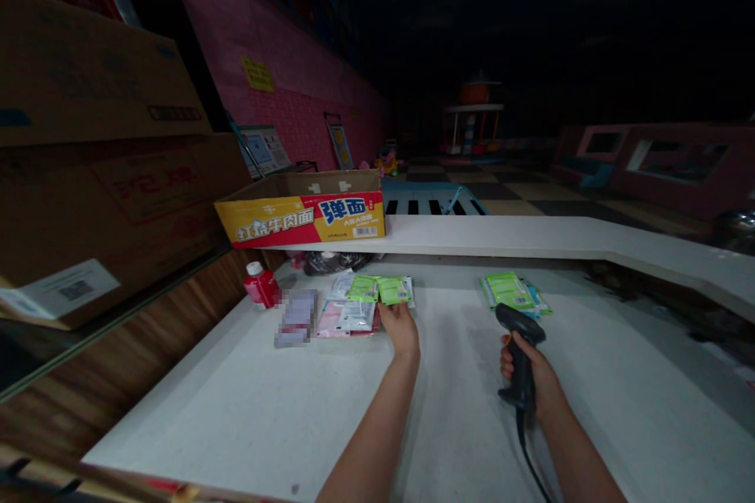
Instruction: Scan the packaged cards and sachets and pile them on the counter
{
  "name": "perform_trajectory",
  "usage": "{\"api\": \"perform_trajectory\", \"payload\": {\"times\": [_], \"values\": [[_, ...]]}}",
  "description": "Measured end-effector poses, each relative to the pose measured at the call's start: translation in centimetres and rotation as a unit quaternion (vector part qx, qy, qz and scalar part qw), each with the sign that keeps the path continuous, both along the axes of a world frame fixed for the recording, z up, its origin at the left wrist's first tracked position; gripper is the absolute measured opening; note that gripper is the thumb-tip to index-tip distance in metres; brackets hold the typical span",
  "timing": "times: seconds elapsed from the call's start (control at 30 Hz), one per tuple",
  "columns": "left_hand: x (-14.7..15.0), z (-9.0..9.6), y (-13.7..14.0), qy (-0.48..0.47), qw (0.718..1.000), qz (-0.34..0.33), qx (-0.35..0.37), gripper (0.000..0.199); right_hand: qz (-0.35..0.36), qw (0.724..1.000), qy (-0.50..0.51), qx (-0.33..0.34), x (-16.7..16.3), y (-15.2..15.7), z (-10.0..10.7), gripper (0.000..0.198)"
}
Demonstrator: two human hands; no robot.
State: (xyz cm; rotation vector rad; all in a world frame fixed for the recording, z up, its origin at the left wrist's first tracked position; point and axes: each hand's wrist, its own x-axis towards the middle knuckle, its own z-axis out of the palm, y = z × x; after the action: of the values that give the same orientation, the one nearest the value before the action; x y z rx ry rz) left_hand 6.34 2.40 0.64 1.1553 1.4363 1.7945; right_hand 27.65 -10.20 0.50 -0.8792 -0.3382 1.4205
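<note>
My right hand [534,377] is wrapped round the grip of a black barcode scanner [520,330], whose cord runs down toward me. Its head is just below a small stack of green and blue packets [508,291]. At the centre-left, my left hand [401,328] has its fingertips closed at the lower edge of a green packet [394,289]. Another green packet [362,288] lies beside it, over a spread of white and pink packets. A silvery packet [357,316] is among these. Part of the pile is behind my left fingers.
All this lies on a white counter [236,409]. Left of the packets are a blurred-out item [298,318] and a red bottle with a white cap [261,287]. An open noodle carton [307,216] sits on the raised ledge [501,236]. Large cardboard boxes [106,173] rise at left.
</note>
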Motion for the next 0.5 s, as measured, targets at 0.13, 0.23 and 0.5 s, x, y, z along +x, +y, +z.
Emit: {"api": "perform_trajectory", "payload": {"times": [0.13, 0.23, 0.5], "values": [[0.6, -0.1, -2.8, 0.165, 0.984, 0.054, -0.024, 0.046, 0.008, 1.000, 0.003, -0.002, 0.1, 0.1, -0.1, 0.038], [0.6, 0.7, -3.9, 0.327, 0.944, 0.031, 0.002, 0.044, 0.008, 1.000, -0.001, -0.003, 0.2, 0.1, -0.2, 0.039], [-0.3, 2.6, -1.2, 0.605, 0.791, -0.037, -0.080, 0.054, 0.004, 1.000, -0.010, 0.002, 0.1, 0.0, -0.2, 0.040]]}}
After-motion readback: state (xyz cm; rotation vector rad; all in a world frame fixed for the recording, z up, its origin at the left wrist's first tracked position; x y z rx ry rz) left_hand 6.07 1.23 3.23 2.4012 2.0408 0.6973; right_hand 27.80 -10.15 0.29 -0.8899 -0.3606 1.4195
